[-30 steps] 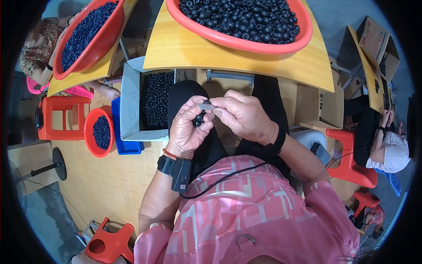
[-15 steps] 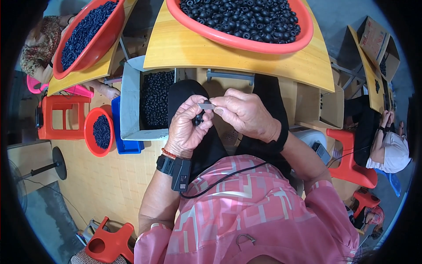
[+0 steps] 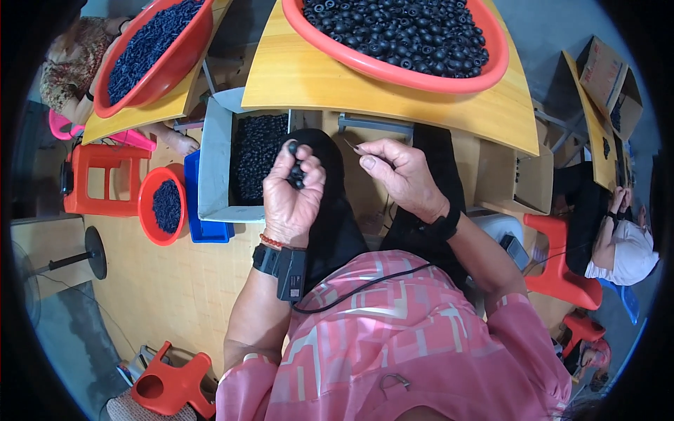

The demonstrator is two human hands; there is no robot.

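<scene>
My left hand [image 3: 291, 200] is closed round several small, black, round plastic parts [image 3: 297, 174]. One of these sits between the thumb and the fingertips. Apart from it, on the right, my right hand [image 3: 401, 177] pinches a thin, short metal blade [image 3: 352, 145], seen nearly edge-on with its tip toward the left hand. Both hands are above my black-trousered legs, below the table edge. Just beyond my left hand stands a cardboard box [image 3: 215, 165] filled with small black parts [image 3: 257, 154].
A red basin [image 3: 439, 85] heaped with black round parts stands on the yellow table [image 3: 281, 77]. Left are another basin [image 3: 163, 90] of dark strips, a small red basin [image 3: 149, 229], a blue tray [image 3: 212, 234] and a red stool [image 3: 105, 207]. Co-workers sit at both sides.
My hands have separated: the right hand with the blade has drawn off to the right. The left hand has turned, its fingers curling round the black parts. The whole view has shifted slightly.
</scene>
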